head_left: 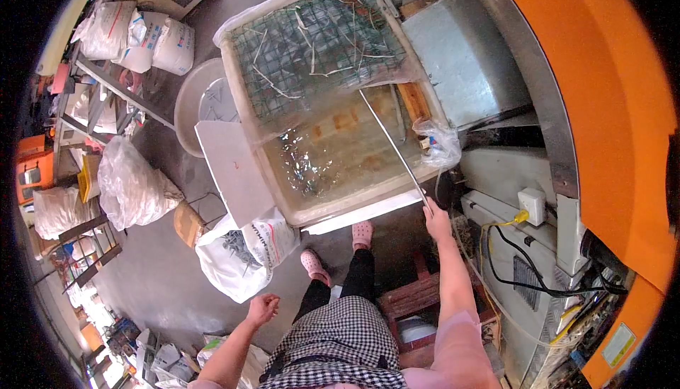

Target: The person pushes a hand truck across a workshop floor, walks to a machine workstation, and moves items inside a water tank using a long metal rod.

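Note:
My right hand (438,220) is closed around the lower end of a long thin rod (392,141), whose far tip reaches over the water tub (273,189). The tub's near half shows cloudy brownish water; a green mesh (283,63) with pale sticks on it covers the far half. My left hand (263,309) hangs free at my side with its fingers curled, near a white sack (225,276) holding grey pieces. What lies inside the curled fingers, if anything, is hidden.
A white board (234,173) leans at the tub's left, beside a round basin (185,123). Orange machinery (609,106) and a grey metal chute (464,56) stand on the right, with cables (524,265) below. Sacks (173,46) and a plastic bag (131,184) sit left.

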`<control>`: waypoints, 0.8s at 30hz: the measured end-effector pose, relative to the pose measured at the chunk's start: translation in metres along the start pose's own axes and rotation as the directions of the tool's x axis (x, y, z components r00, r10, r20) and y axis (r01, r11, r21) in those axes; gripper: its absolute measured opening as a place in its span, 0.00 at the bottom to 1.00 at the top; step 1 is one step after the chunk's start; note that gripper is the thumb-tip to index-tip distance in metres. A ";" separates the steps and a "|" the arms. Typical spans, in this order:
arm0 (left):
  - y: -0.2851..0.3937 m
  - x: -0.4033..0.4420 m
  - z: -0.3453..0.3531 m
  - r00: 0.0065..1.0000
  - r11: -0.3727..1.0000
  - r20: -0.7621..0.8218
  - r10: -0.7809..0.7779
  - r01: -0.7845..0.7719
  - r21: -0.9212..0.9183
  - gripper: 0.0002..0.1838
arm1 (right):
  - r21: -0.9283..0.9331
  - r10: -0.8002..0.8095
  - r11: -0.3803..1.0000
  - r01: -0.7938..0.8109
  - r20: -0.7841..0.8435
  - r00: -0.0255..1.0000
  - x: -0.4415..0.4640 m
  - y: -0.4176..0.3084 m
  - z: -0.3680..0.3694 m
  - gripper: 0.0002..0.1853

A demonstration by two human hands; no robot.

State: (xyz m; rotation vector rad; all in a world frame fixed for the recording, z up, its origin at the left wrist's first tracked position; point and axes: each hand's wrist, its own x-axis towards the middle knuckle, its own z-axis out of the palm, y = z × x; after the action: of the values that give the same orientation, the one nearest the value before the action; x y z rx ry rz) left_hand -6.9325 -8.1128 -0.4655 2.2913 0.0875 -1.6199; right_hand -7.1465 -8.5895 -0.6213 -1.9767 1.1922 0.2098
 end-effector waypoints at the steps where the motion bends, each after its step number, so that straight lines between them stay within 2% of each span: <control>1: -0.001 0.002 -0.001 1.000 1.000 0.001 0.002 -0.002 0.000 0.11 | 0.023 0.069 0.997 -0.069 0.009 0.998 -0.010 -0.004 0.000 0.19; 2: -0.002 0.003 -0.001 1.000 1.000 0.006 -0.004 0.004 -0.008 0.11 | 0.045 0.136 0.990 -0.137 0.021 0.990 -0.020 -0.006 0.004 0.18; 7: 0.000 0.002 -0.001 1.000 1.000 -0.009 -0.029 0.028 -0.005 0.11 | 0.021 0.186 0.982 -0.186 0.007 0.983 -0.048 -0.001 0.034 0.21; 10: -0.006 0.009 0.001 1.000 1.000 0.006 -0.003 0.003 -0.003 0.12 | 0.008 0.148 0.989 -0.148 -0.010 0.989 -0.049 0.004 0.051 0.21; 12: -0.002 0.008 0.003 1.000 0.999 0.004 -0.014 0.014 0.037 0.12 | 0.071 0.066 0.996 -0.059 -0.106 0.992 -0.049 0.010 0.070 0.21; 16: 0.000 0.016 0.008 1.000 0.993 0.027 -0.012 0.009 0.114 0.12 | 0.078 0.105 0.992 -0.100 -0.070 0.992 -0.037 0.009 0.104 0.23; 18: -0.009 0.024 0.011 0.994 0.983 0.032 0.107 -0.111 0.148 0.12 | 0.138 0.013 0.990 0.014 -0.195 0.981 -0.028 0.008 0.125 0.23; 21: -0.016 0.034 0.015 0.998 0.995 0.052 0.040 -0.045 0.092 0.12 | 0.153 0.054 0.988 -0.027 -0.174 0.983 -0.014 -0.014 0.130 0.22; 23: -0.017 0.034 0.013 0.996 0.991 0.060 0.059 -0.066 0.118 0.12 | 0.165 0.181 0.973 -0.164 -0.090 0.979 0.000 -0.033 0.125 0.21; 24: -0.019 0.035 0.012 0.995 0.987 0.068 0.075 -0.084 0.139 0.12 | 0.163 0.181 0.973 -0.164 -0.094 0.979 0.008 -0.041 0.125 0.21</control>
State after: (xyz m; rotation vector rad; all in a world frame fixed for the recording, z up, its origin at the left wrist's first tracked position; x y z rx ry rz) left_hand -6.9357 -8.1037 -0.5056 2.3128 -0.1374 -1.7051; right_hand -7.0782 -8.4975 -0.6866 -1.7694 1.4095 0.0958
